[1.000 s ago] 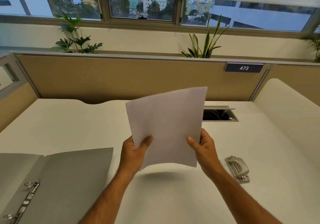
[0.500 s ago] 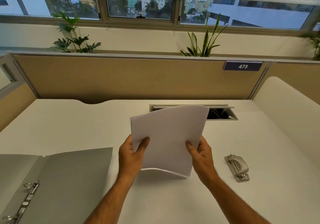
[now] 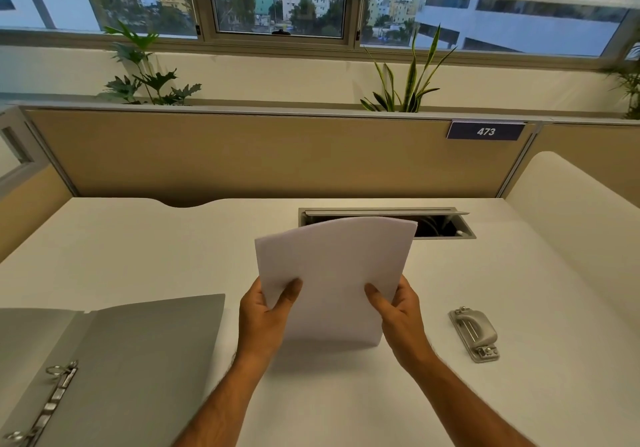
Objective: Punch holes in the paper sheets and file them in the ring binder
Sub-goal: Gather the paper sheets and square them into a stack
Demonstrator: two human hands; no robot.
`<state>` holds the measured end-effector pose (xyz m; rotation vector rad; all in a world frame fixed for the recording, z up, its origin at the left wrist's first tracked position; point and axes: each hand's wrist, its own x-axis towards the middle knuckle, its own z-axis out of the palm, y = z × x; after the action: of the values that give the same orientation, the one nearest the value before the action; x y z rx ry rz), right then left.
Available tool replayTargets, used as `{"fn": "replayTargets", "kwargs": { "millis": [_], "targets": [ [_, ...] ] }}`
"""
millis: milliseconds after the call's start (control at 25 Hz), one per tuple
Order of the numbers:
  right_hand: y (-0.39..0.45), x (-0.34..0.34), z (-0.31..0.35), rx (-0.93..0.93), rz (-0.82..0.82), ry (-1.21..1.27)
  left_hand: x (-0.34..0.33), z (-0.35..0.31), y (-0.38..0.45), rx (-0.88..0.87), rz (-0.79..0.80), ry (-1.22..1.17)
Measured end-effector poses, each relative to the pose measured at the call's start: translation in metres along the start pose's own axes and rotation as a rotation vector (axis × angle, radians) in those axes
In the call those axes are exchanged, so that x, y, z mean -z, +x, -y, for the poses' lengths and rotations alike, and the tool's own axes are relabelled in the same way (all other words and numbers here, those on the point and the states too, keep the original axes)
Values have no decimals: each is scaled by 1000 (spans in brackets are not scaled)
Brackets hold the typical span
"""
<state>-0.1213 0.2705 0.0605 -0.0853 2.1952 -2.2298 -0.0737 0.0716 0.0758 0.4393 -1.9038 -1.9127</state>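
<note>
Both thumbs press the front of the sheets [image 3: 334, 273], left hand [image 3: 266, 322] and right hand [image 3: 403, 315] gripping the sides, with the bottom edge standing on the desk [image 3: 346, 412] mid-width. The punch [image 3: 474, 334] lies untouched toward the right edge; the binder [image 3: 138, 353] lies open at the near-left corner. Nothing looks punched or filed yet.

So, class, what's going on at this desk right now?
A person holds a stack of paper sheets upright with both hands, left hand and right hand gripping the sides, the bottom edge at or just above the white desk. The ring binder lies open to the left. The hole punch sits untouched to the right. Nothing is punched or filed yet.
</note>
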Motion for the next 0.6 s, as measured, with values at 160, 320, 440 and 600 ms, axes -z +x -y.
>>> {"fn": "replayTargets", "kwargs": {
  "millis": [160,320,440,600],
  "targets": [
    [0,4,-2,-45,58,-39,4,9,3,44,29,42],
    [1,8,-9,-90,103,-40,6,18,5,73,42,95],
    [7,13,-9,-122,120,-58,6,21,9,84,40,151],
    [20,29,-12,-229,147,-72,-2,28,9,157,98,224]
  ]
}}
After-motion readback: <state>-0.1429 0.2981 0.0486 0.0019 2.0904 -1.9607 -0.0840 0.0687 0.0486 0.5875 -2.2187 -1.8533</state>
